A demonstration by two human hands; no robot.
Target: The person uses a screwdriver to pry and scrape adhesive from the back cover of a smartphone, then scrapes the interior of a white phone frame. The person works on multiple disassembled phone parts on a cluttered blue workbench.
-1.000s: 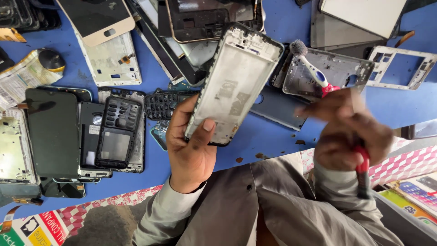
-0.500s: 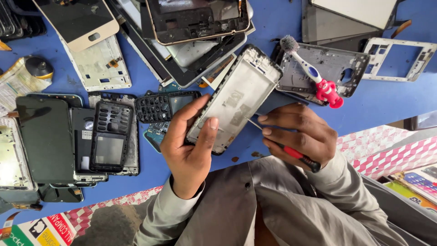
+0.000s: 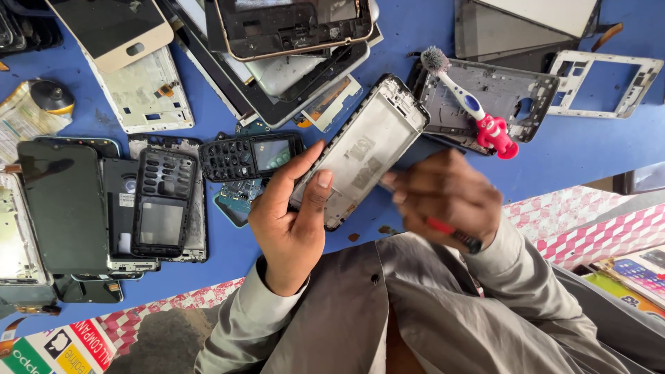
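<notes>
Blue and crowded, the bench (image 3: 596, 149) carries stripped phone parts from edge to edge. At the centre the left hand (image 3: 291, 221) holds a silver phone frame (image 3: 360, 149), tilted with its top toward 1 o'clock; the grip is closed around the frame's lower end, thumb laid across the face and fingers behind. The right hand (image 3: 447, 197) sits at 3 o'clock of the frame's lower half, its grip closed on a red-handled screwdriver (image 3: 450, 232); the hand is blurred, and the tool's tip is hard to make out against the frame's edge.

Compared with half a second ago, the frame keeps nearly the same tilt and place in the left hand, while the right hand has drawn closer to it. A second ago that hand was farther out at 3 o'clock, well apart from the frame.

At 1 o'clock of the frame a toothbrush (image 3: 467, 104) with a pink handle lies across a grey back housing (image 3: 512, 93). At 9 o'clock, just beside the left thumb, lies a black keypad phone (image 3: 249, 156), and farther toward 9 o'clock a dark screen panel (image 3: 62, 208).
</notes>
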